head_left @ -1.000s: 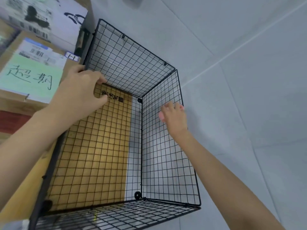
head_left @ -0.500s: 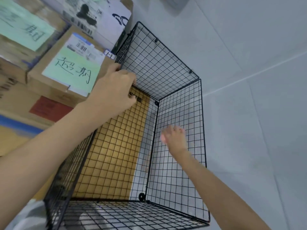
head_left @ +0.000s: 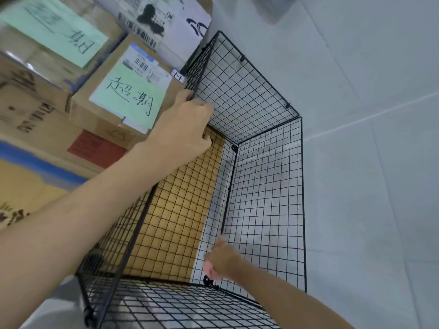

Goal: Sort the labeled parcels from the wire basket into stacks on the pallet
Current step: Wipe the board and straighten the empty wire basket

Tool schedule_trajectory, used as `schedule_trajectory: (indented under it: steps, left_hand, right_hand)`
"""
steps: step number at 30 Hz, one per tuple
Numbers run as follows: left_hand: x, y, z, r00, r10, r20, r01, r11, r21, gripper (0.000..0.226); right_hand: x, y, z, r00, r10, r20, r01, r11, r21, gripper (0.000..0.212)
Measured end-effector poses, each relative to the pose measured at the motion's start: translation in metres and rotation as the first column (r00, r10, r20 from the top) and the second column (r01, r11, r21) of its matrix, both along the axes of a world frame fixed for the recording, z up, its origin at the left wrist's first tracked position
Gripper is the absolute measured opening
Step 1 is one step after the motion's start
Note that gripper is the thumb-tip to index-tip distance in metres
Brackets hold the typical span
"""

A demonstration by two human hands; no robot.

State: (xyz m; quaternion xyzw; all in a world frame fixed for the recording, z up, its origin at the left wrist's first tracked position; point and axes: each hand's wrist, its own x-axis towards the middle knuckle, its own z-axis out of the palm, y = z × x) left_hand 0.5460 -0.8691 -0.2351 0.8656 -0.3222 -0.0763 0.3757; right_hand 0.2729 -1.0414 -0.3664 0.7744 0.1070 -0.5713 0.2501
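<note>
The black wire basket (head_left: 261, 186) stands on the pale tiled floor (head_left: 368, 210), just right of a stack of brown cardboard parcels (head_left: 107, 129). The top parcel has a green paper label (head_left: 128, 96) with black writing. The left hand (head_left: 185, 124) grips the basket's far left rim, fingers curled over the wire. Inside the basket, low in the near corner, is the right hand (head_left: 221, 260). It is blurred, so I cannot tell if it holds anything.

The left hand (head_left: 187, 129) is gripping the wire basket (head_left: 268, 186) at its far left rim, beside stacked parcels (head_left: 128, 98) bearing green labels; the right hand (head_left: 222, 260), blurred, is hovering low inside the basket.
</note>
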Motion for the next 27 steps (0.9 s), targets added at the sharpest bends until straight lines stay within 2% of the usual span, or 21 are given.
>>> schedule_trajectory:
  steps: [2, 3, 6, 9, 11, 13, 14, 16, 18, 20, 22, 23, 25, 27]
  left_hand:
    - [0.001, -0.001, 0.001, 1.0, -0.009, 0.007, 0.009, 1.0, 0.007, 0.041]
    - [0.001, -0.002, 0.002, 1.0, -0.014, 0.009, 0.014, 1.0, 0.012, 0.042]
    - [0.0, -0.002, 0.001, 1.0, -0.011, 0.009, 0.011, 1.0, -0.004, 0.043]
    - [0.0, -0.001, -0.001, 1.0, -0.008, 0.004, 0.008, 1.0, -0.028, 0.042]
    - [0.001, -0.001, -0.002, 1.0, -0.005, 0.001, 0.005, 0.999, -0.035, 0.043]
    - [0.001, -0.002, -0.001, 1.0, -0.002, -0.003, 0.002, 0.999, -0.047, 0.042]
    - [0.001, -0.002, -0.001, 1.0, 0.001, -0.004, -0.001, 0.999, -0.052, 0.042]
    - [0.001, -0.001, -0.001, 1.0, 0.009, -0.003, -0.009, 0.998, -0.056, 0.038]
    - [0.002, -0.001, -0.001, 1.0, 0.016, -0.007, -0.016, 0.999, -0.051, 0.034]
    - [0.002, -0.002, -0.002, 1.0, 0.01, -0.01, -0.01, 0.999, -0.05, 0.033]
    - [0.002, -0.002, -0.003, 1.0, 0.007, -0.012, -0.008, 0.998, -0.056, 0.033]
    - [0.002, -0.002, -0.003, 1.0, 0.007, -0.012, -0.008, 0.998, -0.061, 0.033]
    - [0.003, -0.003, -0.003, 1.0, 0.005, -0.006, -0.005, 0.997, -0.074, 0.036]
    - [0.003, -0.003, -0.003, 1.0, 0.008, -0.008, -0.009, 0.996, -0.085, 0.039]
  right_hand:
    - [0.026, -0.019, 0.02, 0.993, 0.094, 0.071, -0.092, 0.995, -0.032, 0.045]
    - [0.043, -0.032, 0.034, 0.98, 0.115, 0.16, -0.105, 0.992, -0.071, 0.045]
    - [0.092, -0.079, 0.085, 0.879, 0.051, 0.474, 0.053, 0.978, -0.203, 0.049]
    - [0.105, -0.101, 0.124, 0.759, -0.081, 0.646, 0.26, 0.947, -0.187, 0.055]
    - [0.096, -0.087, 0.127, 0.784, -0.109, 0.611, 0.246, 0.959, -0.145, 0.054]
    - [0.07, -0.06, 0.108, 0.834, -0.208, 0.51, 0.269, 0.962, -0.048, 0.057]
    - [0.053, -0.046, 0.092, 0.853, -0.288, 0.435, 0.318, 0.948, 0.002, 0.057]
    - [0.016, -0.016, 0.061, 0.903, -0.365, 0.227, 0.355, 0.931, 0.087, 0.04]
    - [-0.015, 0.002, 0.038, 0.936, -0.35, 0.023, 0.344, 0.929, 0.135, 0.025]
    - [-0.021, 0.003, 0.031, 0.948, -0.301, -0.105, 0.315, 0.935, 0.161, 0.026]
    - [-0.003, -0.01, 0.041, 0.956, -0.277, -0.092, 0.288, 0.947, 0.142, 0.027]
    - [0.01, -0.02, 0.049, 0.962, -0.27, -0.029, 0.272, 0.956, 0.114, 0.027]
    - [0.036, -0.047, 0.073, 0.967, -0.196, 0.162, 0.191, 0.981, 0.044, 0.038]
    - [0.061, -0.071, 0.111, 0.914, -0.141, 0.381, 0.162, 0.987, -0.023, 0.047]
